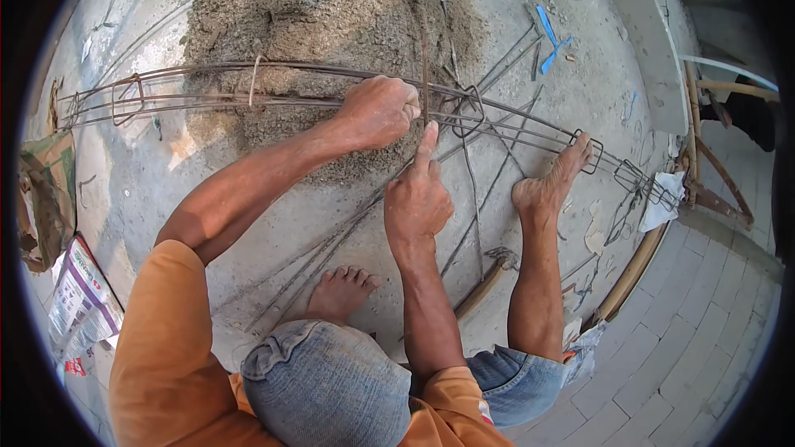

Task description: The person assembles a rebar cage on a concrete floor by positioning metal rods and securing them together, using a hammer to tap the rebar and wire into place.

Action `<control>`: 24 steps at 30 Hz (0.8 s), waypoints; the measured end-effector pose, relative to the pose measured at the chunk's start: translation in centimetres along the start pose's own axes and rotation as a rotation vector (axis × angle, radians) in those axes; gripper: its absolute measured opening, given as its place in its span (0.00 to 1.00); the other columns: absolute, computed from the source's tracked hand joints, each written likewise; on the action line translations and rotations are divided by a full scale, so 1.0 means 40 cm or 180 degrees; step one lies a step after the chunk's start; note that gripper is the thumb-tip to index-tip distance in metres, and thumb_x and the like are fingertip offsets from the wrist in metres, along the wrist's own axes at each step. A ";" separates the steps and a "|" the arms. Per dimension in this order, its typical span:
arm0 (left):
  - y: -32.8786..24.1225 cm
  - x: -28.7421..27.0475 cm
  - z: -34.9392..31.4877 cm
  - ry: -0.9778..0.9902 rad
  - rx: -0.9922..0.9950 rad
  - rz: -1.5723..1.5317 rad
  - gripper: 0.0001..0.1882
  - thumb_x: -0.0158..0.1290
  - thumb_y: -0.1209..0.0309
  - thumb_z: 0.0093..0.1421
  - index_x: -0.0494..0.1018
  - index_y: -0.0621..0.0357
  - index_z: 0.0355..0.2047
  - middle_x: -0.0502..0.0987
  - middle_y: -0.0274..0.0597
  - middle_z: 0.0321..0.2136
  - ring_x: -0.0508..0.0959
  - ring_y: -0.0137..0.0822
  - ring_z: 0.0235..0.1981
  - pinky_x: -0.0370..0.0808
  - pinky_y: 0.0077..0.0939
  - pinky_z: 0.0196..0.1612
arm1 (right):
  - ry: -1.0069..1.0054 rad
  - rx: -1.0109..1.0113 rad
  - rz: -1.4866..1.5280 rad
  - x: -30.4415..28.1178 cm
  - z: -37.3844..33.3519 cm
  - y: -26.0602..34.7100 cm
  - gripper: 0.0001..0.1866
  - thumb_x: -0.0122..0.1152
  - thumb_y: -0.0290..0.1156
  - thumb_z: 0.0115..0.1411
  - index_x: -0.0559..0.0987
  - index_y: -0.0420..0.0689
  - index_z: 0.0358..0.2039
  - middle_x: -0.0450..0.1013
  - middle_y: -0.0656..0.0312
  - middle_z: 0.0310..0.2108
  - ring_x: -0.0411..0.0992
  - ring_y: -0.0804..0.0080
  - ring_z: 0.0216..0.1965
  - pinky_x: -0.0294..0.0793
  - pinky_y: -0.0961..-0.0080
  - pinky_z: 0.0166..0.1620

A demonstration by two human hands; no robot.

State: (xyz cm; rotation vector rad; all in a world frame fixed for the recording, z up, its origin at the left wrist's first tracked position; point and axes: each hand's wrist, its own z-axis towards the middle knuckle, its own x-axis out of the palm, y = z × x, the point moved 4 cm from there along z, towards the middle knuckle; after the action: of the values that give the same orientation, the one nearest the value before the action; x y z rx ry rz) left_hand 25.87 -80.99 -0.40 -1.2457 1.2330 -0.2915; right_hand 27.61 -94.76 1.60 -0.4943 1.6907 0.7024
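Note:
A long, narrow rebar cage (513,126) of thin steel bars and square stirrups stretches across the view. My left hand (377,112) is closed in a fist around its bars near the middle. Just right of it, a thin rusty rod (425,50) crosses the bars. My right hand (418,203) is below, its index finger stretched up to the rod's lower end. Its other fingers are curled, and what they hold, if anything, is hidden. My right foot (551,178) presses against the cage near a stirrup (587,151). A pale tie (254,80) loops round the bars further left.
A heap of grey sand (306,12) lies behind and under the cage. Loose steel rods (331,240) cross the concrete floor, with a wooden-handled hammer (489,277) between my legs. Blue strips (549,37) lie far right. Sacks (83,290) stand left; grey paving (662,331) shows right.

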 end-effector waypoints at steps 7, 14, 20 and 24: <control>-0.005 -0.005 0.023 -0.0038 0.0123 0.0058 0.07 0.51 0.71 0.53 0.78 0.61 0.27 0.77 0.52 0.22 0.78 0.49 0.26 0.70 0.43 0.31 | -0.0116 0.0157 0.0145 0.011 -0.015 -0.024 0.43 0.59 0.22 0.47 0.56 0.51 0.66 0.73 0.54 0.26 0.74 0.55 0.21 0.69 0.60 0.21; -0.006 -0.004 0.041 0.0069 0.0016 0.0146 0.09 0.53 0.69 0.55 0.78 0.62 0.28 0.78 0.52 0.25 0.79 0.49 0.29 0.72 0.41 0.33 | -0.0328 -0.0038 0.0055 0.002 -0.020 -0.031 0.45 0.62 0.26 0.47 0.54 0.47 0.66 0.70 0.56 0.25 0.72 0.59 0.17 0.70 0.62 0.18; -0.002 -0.006 0.048 -0.0128 0.0112 0.0293 0.08 0.54 0.69 0.55 0.78 0.61 0.29 0.79 0.50 0.25 0.79 0.48 0.29 0.72 0.41 0.34 | -0.0046 0.0140 0.0055 -0.022 0.024 0.019 0.44 0.61 0.23 0.47 0.56 0.46 0.66 0.74 0.52 0.27 0.74 0.53 0.21 0.70 0.60 0.22; 0.002 -0.005 0.026 0.0078 -0.0074 0.0134 0.08 0.54 0.69 0.54 0.78 0.60 0.29 0.79 0.50 0.25 0.79 0.49 0.29 0.72 0.41 0.33 | 0.0117 0.0096 0.0086 -0.020 -0.005 -0.004 0.43 0.61 0.24 0.47 0.57 0.45 0.65 0.74 0.51 0.28 0.75 0.53 0.22 0.71 0.58 0.24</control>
State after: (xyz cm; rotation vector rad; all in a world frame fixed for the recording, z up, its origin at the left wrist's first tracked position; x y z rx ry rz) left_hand 26.62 -80.25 -0.54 -1.2379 1.2851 -0.2629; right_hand 27.76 -95.04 2.38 -0.4663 1.7429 0.6899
